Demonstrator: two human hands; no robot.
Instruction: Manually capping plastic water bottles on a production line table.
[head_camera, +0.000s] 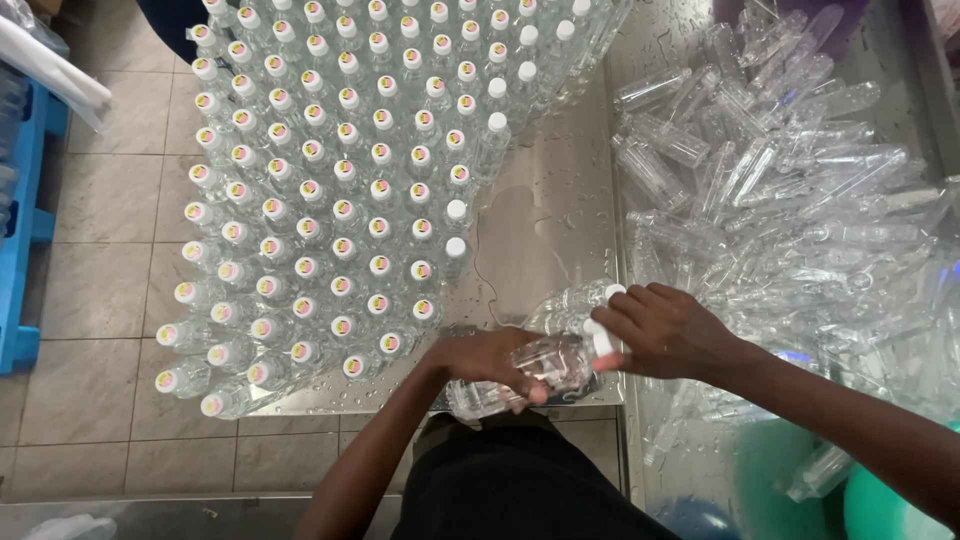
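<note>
Clear bottles (330, 190) wear white caps (380, 266) with pink-and-yellow marks beside a blue pallet (22, 230).

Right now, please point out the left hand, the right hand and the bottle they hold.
left hand (485, 358), head view, back of hand
right hand (665, 330), head view, knuckles
bottle (550, 362), head view, clear body

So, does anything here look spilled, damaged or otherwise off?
Yes: a puddle and droplets lie on the metal table beside the capped bottles. Both hands, left and right, hold a bottle over the wet surface. Nothing looks damaged.
</note>
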